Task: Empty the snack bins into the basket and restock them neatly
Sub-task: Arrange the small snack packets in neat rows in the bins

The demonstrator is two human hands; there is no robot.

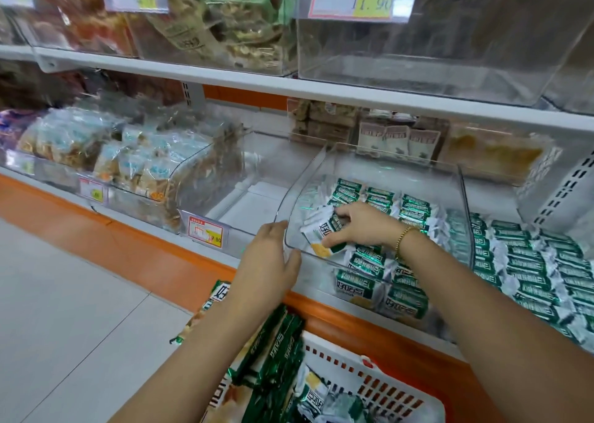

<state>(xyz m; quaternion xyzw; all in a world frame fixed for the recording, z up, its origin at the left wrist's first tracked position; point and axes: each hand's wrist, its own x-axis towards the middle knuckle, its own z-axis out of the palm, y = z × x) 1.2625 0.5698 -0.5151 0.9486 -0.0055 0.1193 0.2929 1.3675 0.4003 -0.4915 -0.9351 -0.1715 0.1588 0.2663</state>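
A clear plastic bin stands on the lower shelf, holding rows of green-and-white snack packets. My left hand grips the bin's front left corner. My right hand reaches inside the bin and pinches a small bundle of packets near the front wall. Below, a white basket with orange trim holds more of the same green packets. To the right, another bin is filled with tidy rows of green packets.
An empty clear bin stands left of the one I hold, with a price tag on its front. Further left, bins hold clear-wrapped snacks. The upper shelf overhangs with more bins. The orange shelf base meets grey floor tiles.
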